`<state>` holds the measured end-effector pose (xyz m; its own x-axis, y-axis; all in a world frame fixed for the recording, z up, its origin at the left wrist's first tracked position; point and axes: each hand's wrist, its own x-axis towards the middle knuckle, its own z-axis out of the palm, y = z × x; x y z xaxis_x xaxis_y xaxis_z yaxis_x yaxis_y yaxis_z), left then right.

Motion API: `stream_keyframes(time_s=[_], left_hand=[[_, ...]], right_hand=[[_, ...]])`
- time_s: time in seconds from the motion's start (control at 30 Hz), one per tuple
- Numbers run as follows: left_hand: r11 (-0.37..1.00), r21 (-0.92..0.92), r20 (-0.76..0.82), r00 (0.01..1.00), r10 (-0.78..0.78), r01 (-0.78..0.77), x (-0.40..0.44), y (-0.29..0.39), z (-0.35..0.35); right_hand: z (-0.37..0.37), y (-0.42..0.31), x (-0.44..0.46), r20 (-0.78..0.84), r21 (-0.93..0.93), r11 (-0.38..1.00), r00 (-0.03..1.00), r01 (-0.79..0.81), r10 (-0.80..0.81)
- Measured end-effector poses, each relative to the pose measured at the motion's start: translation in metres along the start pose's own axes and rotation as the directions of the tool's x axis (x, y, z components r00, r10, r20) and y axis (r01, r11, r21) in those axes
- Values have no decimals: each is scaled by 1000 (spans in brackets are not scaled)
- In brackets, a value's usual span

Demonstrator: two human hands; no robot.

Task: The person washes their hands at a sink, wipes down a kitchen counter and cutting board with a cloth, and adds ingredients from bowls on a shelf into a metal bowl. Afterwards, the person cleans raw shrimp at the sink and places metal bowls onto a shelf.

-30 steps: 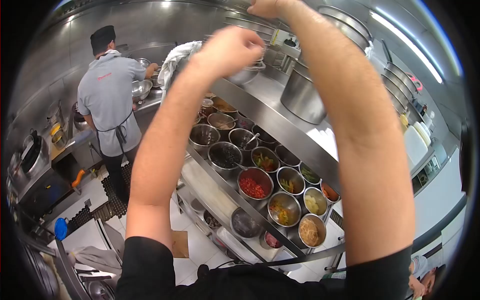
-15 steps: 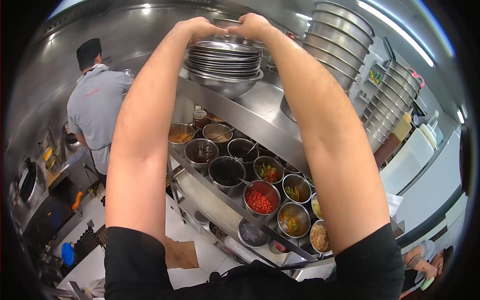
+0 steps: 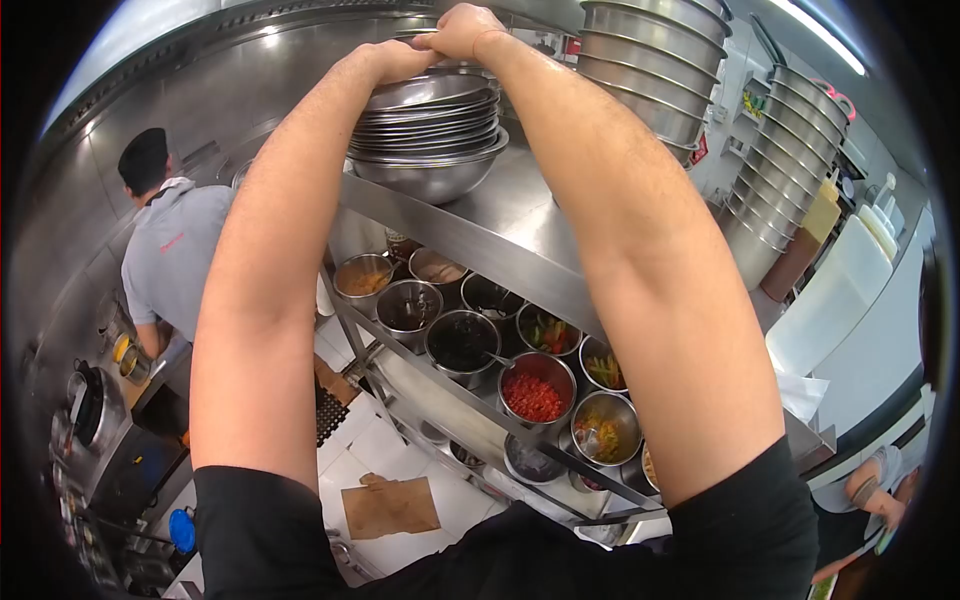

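Note:
Both my arms reach up to the high steel shelf (image 3: 520,215). My left hand (image 3: 405,60) is closed just above a stack of metal plates (image 3: 425,128), its fingertips close to my right hand. Slightly higher, my right hand (image 3: 465,32) is closed too, with its fingers curled at the far side. Whatever they grip is hidden behind the hands. The topmost metal dish (image 3: 425,92) on the stack sits tilted right below them. Under the plates is a wide metal bowl (image 3: 435,175), resting on the shelf.
Tall stacks of metal pots (image 3: 650,70) and metal containers (image 3: 785,165) rise at the right. Below the shelf stand several ingredient bowls, one with chopped red peppers (image 3: 533,396). A co-worker in grey (image 3: 175,245) stands at left; another person (image 3: 870,495) is at lower right.
My view has shifted and tilted. The hands have come closer together, with the right one now higher than the left. The top dish of the stack looks more tilted.

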<state>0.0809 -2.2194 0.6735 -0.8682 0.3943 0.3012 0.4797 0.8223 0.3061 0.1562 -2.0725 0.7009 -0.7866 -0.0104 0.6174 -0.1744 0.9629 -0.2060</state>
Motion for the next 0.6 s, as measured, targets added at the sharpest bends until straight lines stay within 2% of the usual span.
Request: stream_keyframes(time_s=[0.13,0.17,0.27,0.3,0.33,0.4,0.53,0.6], left_hand=[[994,-40,-151,983,-106,101,31,-7,14],[991,-68,-202,971,-127,116,36,-9,17],[959,-276,-19,997,-77,69,26,-11,11],[938,-345,-59,997,-56,32,16,-7,13],[950,-307,21,998,-55,59,12,-4,6],[932,-355,115,993,-34,73,18,-6,4],[960,-258,160,984,-71,112,2,7,-11],[961,-263,168,985,-41,85,-8,13,-9]], right_hand=[[4,-4,3,-71,27,998,995,-65,66],[8,-7,4,-128,1,1000,991,-28,28],[-3,-13,-13,-131,55,997,989,-62,69],[6,-6,-1,-122,70,996,990,-59,67],[10,-3,2,-137,60,996,988,-60,68],[13,-2,4,-173,40,998,983,-55,61],[1,-9,-18,-263,75,996,962,-52,70],[5,-7,-11,-305,77,997,951,-29,51]])
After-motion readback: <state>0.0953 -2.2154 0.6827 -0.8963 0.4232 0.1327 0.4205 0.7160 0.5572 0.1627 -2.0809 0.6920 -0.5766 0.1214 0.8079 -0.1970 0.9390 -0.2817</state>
